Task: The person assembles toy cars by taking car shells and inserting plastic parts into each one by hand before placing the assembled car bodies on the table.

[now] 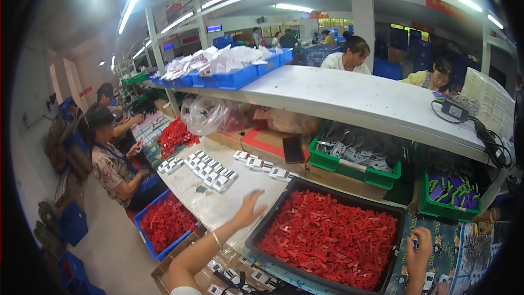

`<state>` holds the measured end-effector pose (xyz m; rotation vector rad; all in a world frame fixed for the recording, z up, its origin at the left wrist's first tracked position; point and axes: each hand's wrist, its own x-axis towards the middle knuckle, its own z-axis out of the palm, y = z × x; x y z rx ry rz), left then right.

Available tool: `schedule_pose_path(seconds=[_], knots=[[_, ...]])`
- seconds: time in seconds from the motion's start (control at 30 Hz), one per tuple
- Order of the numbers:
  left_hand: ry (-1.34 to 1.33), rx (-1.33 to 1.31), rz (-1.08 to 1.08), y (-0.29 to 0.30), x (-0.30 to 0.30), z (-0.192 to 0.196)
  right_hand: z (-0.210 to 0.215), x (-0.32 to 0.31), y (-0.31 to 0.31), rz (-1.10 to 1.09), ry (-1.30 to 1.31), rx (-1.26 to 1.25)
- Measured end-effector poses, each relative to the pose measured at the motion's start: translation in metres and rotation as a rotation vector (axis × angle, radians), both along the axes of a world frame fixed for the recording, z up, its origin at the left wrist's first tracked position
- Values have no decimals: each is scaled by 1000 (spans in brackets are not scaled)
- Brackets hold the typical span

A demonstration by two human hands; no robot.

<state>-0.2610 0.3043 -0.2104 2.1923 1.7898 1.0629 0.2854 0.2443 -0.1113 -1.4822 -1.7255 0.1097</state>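
Observation:
A black tray [401, 224] heaped with small red plastic parts [330, 237] lies in front of me on the bench. At its left rim, my left hand [250, 210] is raised over the white bench top with its fingers stretched out and nothing in them. My right hand [419, 250] is beside the tray's right rim, its fingers apart and bent, with nothing visible in them. Beyond my left hand stand rows of small white-and-black devices [210, 170]. A few more white devices [259, 164] lie behind the tray. Whether either hand touches the rim, I cannot tell.
A blue bin of red parts [143, 235] stands lower left. Green bins [355, 172] [423, 207] sit under the white shelf [327, 84], which carries blue trays [234, 80] of white bags. A dark phone [293, 150] leans behind the bench top. Co-workers [114, 169] sit at left; others are across the shelf.

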Motion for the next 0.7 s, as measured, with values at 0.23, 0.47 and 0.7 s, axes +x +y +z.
schedule_pose_path(seconds=[0.23, 0.47, 0.7], knots=[[-820, -529, -132, -34, 24, -5, -95, 78, -86, -319, -342, -61], [-853, -564, -232, -41, 31, 8, -114, 53, -94, -270, -184, -222], [-402, -338, -17, -37, 38, 15, -121, 35, -123, -126, -409, -207]])
